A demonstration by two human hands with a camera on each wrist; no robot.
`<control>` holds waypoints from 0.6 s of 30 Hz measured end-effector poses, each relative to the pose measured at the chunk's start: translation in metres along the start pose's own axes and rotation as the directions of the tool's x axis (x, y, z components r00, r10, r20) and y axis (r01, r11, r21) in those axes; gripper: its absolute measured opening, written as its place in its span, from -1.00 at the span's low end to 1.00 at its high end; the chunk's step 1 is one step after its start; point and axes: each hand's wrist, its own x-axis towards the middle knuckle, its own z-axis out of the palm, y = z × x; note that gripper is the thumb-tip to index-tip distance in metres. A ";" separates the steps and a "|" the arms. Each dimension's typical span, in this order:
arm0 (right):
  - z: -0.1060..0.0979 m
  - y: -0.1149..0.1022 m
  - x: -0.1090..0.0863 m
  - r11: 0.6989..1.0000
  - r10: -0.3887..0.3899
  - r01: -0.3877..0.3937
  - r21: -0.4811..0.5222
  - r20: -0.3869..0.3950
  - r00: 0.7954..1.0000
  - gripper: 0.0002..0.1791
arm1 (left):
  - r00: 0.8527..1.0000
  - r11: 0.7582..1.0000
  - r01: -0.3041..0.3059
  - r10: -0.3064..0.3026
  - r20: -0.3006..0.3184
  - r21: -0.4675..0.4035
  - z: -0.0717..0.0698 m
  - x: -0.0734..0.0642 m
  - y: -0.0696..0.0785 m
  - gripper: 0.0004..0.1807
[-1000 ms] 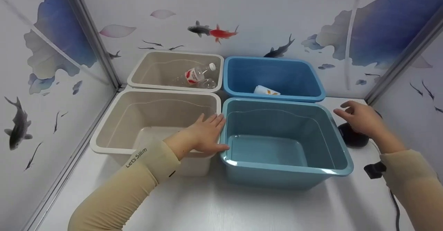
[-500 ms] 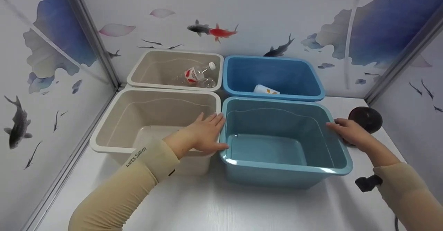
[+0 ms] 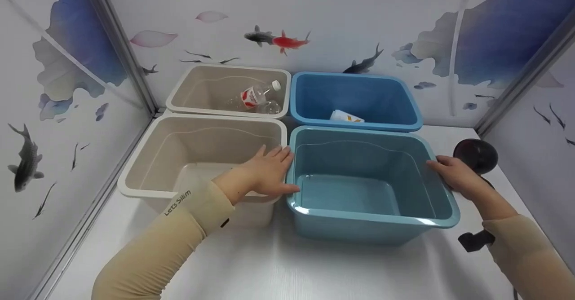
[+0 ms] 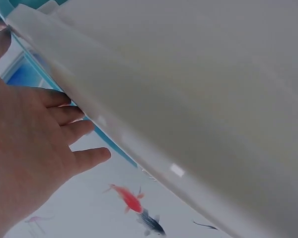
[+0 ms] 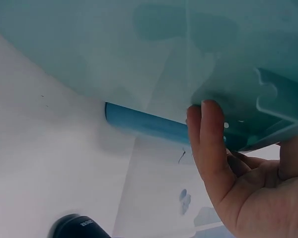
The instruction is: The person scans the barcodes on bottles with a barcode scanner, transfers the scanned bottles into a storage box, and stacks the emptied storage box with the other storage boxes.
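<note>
A teal plastic bin (image 3: pixel 382 230) stands at front right, beside a beige bin (image 3: pixel 148 152) at front left. My left hand (image 3: pixel 265 174) lies palm down across the beige bin's right rim, fingers straight and spread, with the thumb reaching the teal bin's left rim. In the left wrist view, the left hand's fingertips (image 4: pixel 92 126) lie along the pale bin's underside edge. My right hand (image 3: pixel 458 176) grips the teal bin's right rim, thumb on top. Its fingers (image 5: pixel 211 134) reach up under that rim against the outer wall in the right wrist view.
A back beige bin (image 3: pixel 193 89) holds clear plastic bottles (image 3: pixel 256 97). Inside the back blue bin (image 3: pixel 355 128) lies a white and orange item (image 3: pixel 346 116). A black rounded object (image 3: pixel 476 155) sits right of the teal bin. Printed wall panels (image 3: pixel 341 17) enclose the table.
My right hand has come down leftward from over the black object and taken hold of the teal bin's rim. The black object has shifted back and right. The left hand stays put.
</note>
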 end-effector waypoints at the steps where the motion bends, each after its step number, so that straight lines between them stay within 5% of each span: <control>1: -0.001 0.001 0.000 1.000 -0.001 0.001 -0.005 -0.006 1.000 -0.28 | 1.000 1.000 0.005 -0.005 -0.006 -0.008 -0.001 0.001 0.002 -0.03; 10: -0.001 0.005 -0.002 1.000 -0.003 0.003 -0.009 -0.034 0.999 -0.28 | 0.993 0.975 0.096 -0.108 -0.046 -0.201 -0.009 0.012 0.027 -0.13; 14: -0.001 0.007 -0.003 1.000 -0.010 0.009 -0.024 -0.044 0.999 -0.28 | 0.983 0.920 0.161 -0.182 -0.024 -0.358 -0.013 0.016 0.036 -0.13; 18: -0.002 0.009 -0.003 0.999 -0.009 0.006 -0.049 -0.052 0.999 -0.27 | 0.978 0.839 0.187 -0.207 0.018 -0.511 -0.016 0.020 0.044 -0.11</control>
